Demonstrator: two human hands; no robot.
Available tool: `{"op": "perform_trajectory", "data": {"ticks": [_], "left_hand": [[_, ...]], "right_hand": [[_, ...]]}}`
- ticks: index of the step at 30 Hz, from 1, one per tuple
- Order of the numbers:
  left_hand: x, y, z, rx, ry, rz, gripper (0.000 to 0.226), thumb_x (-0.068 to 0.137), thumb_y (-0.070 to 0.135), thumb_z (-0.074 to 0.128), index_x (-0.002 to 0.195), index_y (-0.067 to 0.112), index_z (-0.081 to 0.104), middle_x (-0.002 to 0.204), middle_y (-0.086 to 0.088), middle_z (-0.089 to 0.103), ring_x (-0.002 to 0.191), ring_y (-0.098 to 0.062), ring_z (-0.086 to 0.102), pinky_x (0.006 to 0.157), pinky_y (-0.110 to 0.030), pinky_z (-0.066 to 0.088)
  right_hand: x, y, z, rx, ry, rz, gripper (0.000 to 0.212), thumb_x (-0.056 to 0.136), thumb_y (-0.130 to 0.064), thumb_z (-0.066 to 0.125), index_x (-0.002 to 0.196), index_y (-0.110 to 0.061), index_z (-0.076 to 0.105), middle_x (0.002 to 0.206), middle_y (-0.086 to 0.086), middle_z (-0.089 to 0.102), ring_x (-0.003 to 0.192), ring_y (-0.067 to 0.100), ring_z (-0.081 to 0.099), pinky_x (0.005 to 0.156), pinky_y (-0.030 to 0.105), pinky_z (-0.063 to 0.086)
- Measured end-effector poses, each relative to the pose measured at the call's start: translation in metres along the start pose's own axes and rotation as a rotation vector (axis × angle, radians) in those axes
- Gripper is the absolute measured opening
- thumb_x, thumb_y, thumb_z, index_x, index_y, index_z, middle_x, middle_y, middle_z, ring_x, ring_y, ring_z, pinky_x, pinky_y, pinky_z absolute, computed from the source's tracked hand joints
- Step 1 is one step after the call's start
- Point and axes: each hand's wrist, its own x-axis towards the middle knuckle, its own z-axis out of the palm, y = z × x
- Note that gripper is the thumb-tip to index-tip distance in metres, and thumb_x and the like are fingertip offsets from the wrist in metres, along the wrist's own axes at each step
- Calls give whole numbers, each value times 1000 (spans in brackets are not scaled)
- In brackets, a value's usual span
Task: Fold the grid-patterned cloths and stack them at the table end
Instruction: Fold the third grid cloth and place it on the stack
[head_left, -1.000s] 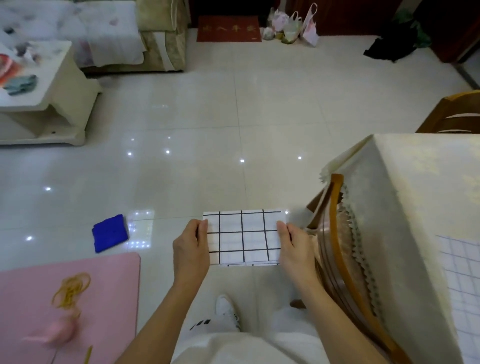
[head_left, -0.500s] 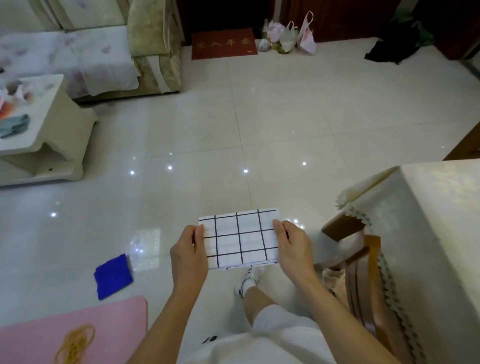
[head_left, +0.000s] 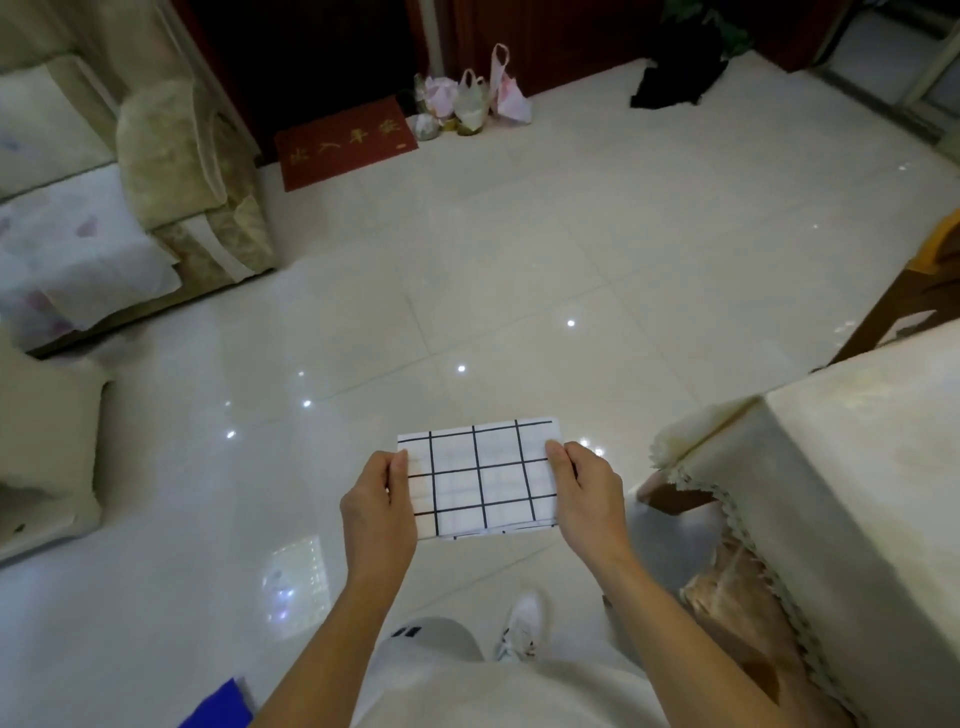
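- Nearest, at the lower left edge: corner of a blue cloth (head_left: 221, 704), lying flat on the glossy tile floor (head_left: 467, 270).
- Just below centre: pale shorts and one white shoe (head_left: 522, 623) of the person, on the same floor.
- Left hand (head_left: 376, 506): thumb laid on top of the left short edge of the grid-patterned cloth (head_left: 480, 478), other fingers curled underneath and mostly hidden, pinching this edge.
- Right hand (head_left: 589, 499): same grasp on the right short edge, thumb above, fingers tucked below.
- Grid-patterned cloth: white with black lines, folded into a small rectangle, several layers visible at the near edge. Held nearly flat in the air between both hands, above the floor, to the left of the table corner, near it but not touching.
- To the right: table (head_left: 857, 493) under a cream tablecloth with a zigzag hem hanging down; wooden chair (head_left: 675, 496) pushed under it, only partly seen.
- To the left: low white side table (head_left: 47, 467), cut by the frame edge.
- Further, upper left: beige sofa (head_left: 171, 171) with a light flowered cover (head_left: 78, 260) over the seat.
- At the right edge, behind the table: part of another wooden chair (head_left: 930, 270).
- Farthest, along the dark wall: red doormat (head_left: 345, 143) with gold characters, several tied plastic bags (head_left: 472, 101) just right of it, then a dark heap of fabric (head_left: 675, 78) further right.
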Motion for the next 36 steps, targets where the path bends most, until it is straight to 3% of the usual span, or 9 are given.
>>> {"op": "perform_trajectory", "data": {"ticks": [15, 27, 31, 36], "left_hand": [[167, 81, 125, -34, -275, 169, 35, 104, 30, 45, 76, 12, 53, 58, 1, 45, 51, -4, 39, 49, -18, 34], [388, 195, 217, -7, -422, 309, 34, 104, 28, 46, 73, 14, 51, 58, 1, 45, 50, -8, 36, 49, -19, 33], [423, 218, 245, 5, -483, 338, 33, 104, 28, 47, 74, 15, 51, 56, 3, 43, 48, -7, 35, 47, -19, 32], [449, 250, 287, 9, -555, 375, 34, 103, 28, 47, 72, 14, 50, 56, 2, 42, 48, -8, 34, 47, -20, 30]], "right_hand": [[157, -2, -36, -6, 292, 164, 46, 104, -30, 46, 63, -16, 31, 55, -5, 30, 56, 10, 27, 55, 35, 24], [366, -70, -44, 18, 502, 214, 45, 105, -30, 46, 63, -13, 37, 55, -4, 36, 52, 7, 32, 50, 26, 26], [405, -68, -50, 17, 553, 258, 48, 105, -34, 45, 69, -2, 46, 58, 8, 44, 54, 8, 34, 51, 29, 28], [443, -58, -70, 34, 611, 322, 49, 105, -34, 45, 70, 1, 45, 58, 2, 40, 54, 8, 32, 52, 30, 28]]}}
